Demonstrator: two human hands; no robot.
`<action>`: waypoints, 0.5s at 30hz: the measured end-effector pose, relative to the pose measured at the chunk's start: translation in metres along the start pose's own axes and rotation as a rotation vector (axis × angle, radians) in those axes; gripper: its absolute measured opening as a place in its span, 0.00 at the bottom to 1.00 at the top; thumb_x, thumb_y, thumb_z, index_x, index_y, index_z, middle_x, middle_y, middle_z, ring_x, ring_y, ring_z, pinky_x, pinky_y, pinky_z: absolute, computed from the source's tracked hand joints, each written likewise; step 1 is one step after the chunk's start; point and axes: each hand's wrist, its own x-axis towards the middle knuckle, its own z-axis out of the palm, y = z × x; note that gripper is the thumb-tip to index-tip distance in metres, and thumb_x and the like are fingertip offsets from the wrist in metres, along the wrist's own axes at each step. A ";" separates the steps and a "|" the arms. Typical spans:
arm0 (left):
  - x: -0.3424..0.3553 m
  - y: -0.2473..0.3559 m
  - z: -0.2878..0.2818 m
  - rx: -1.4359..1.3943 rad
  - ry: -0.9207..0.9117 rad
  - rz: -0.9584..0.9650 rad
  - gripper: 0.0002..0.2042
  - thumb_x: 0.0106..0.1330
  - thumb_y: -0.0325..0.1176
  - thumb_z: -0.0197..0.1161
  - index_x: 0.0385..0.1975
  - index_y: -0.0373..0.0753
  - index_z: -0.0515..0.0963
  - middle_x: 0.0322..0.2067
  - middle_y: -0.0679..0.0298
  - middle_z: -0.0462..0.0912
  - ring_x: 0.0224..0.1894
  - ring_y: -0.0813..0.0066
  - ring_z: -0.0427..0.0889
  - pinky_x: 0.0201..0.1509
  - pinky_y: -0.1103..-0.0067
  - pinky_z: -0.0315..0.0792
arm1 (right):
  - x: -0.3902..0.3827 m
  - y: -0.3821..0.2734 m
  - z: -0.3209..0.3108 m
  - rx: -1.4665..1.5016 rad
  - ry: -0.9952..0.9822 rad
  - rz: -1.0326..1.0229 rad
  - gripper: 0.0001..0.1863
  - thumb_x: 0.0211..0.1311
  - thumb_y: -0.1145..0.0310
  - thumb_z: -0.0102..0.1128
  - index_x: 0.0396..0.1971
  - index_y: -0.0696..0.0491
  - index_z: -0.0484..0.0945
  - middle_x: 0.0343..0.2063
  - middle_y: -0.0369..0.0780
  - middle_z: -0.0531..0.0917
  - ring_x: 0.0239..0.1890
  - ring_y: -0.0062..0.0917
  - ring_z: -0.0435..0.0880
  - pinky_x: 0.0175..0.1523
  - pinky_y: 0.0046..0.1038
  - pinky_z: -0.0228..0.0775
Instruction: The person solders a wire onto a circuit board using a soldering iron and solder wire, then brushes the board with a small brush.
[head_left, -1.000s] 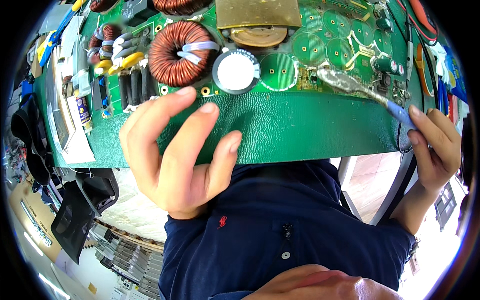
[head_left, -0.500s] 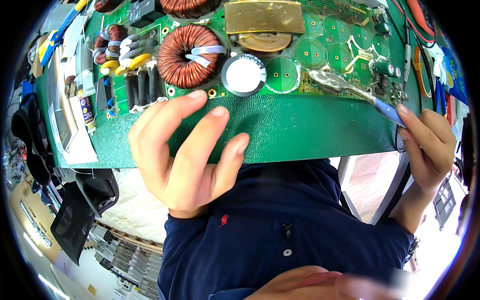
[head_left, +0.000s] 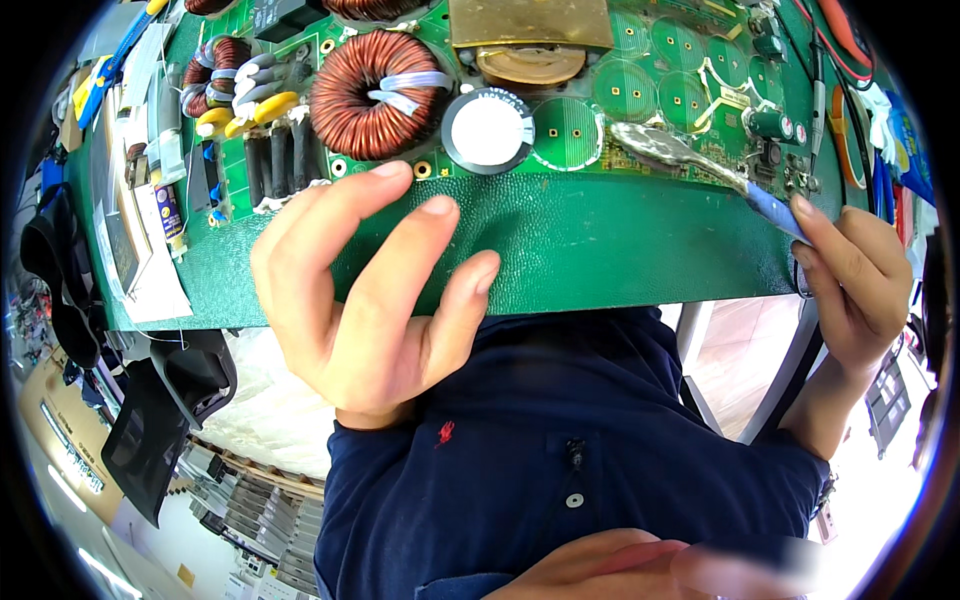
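Observation:
My right hand (head_left: pixel 858 278) pinches the end of a slim toothbrush-like brush (head_left: pixel 765 207) with a blue handle. Its greyish-white head rests over the near edge of a green circuit board (head_left: pixel 600 178), among small parts right of a bare round capacitor outline. My left hand (head_left: pixel 375 290) is open and holds nothing. Its fingers are spread and curved, the fingertips close to the board's near edge, below a big copper-wound toroid coil (head_left: pixel 345 95). A round capacitor with a white top (head_left: pixel 487 128) stands right of that coil.
A brass-coloured box-shaped part (head_left: pixel 530 22) and a smaller coil (head_left: pixel 232 65) sit on the board. The green tabletop (head_left: pixel 600 250) ends just before my body. Papers (head_left: pixel 160 290) and tools lie at left, cables (head_left: pixel 818 90) at right. A black chair (head_left: pixel 150 430) stands lower left.
The whole view has shifted slightly, so the board sits higher in the picture. The brush head has slid a little left along the board's edge. My left hand keeps nearly the same pose.

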 end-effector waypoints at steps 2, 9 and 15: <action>0.000 0.001 -0.001 0.010 -0.007 -0.002 0.14 0.49 0.34 0.69 0.33 0.32 0.80 0.37 0.50 0.80 0.39 0.58 0.78 0.44 0.71 0.72 | 0.000 -0.001 -0.004 -0.010 0.000 0.015 0.22 0.41 0.77 0.67 0.42 0.59 0.82 0.14 0.35 0.63 0.17 0.24 0.63 0.23 0.27 0.49; -0.001 0.000 0.000 0.011 -0.002 -0.007 0.14 0.49 0.34 0.69 0.33 0.32 0.80 0.38 0.49 0.80 0.39 0.58 0.79 0.44 0.71 0.73 | 0.004 -0.004 0.001 0.043 0.039 -0.020 0.22 0.40 0.79 0.67 0.42 0.61 0.81 0.14 0.36 0.65 0.17 0.23 0.64 0.23 0.26 0.49; -0.001 -0.001 0.001 0.007 0.017 -0.002 0.14 0.48 0.34 0.69 0.33 0.32 0.80 0.37 0.49 0.80 0.39 0.58 0.79 0.44 0.71 0.73 | 0.005 -0.002 0.007 0.048 0.049 -0.059 0.23 0.39 0.80 0.67 0.42 0.61 0.81 0.15 0.36 0.66 0.17 0.23 0.64 0.23 0.26 0.49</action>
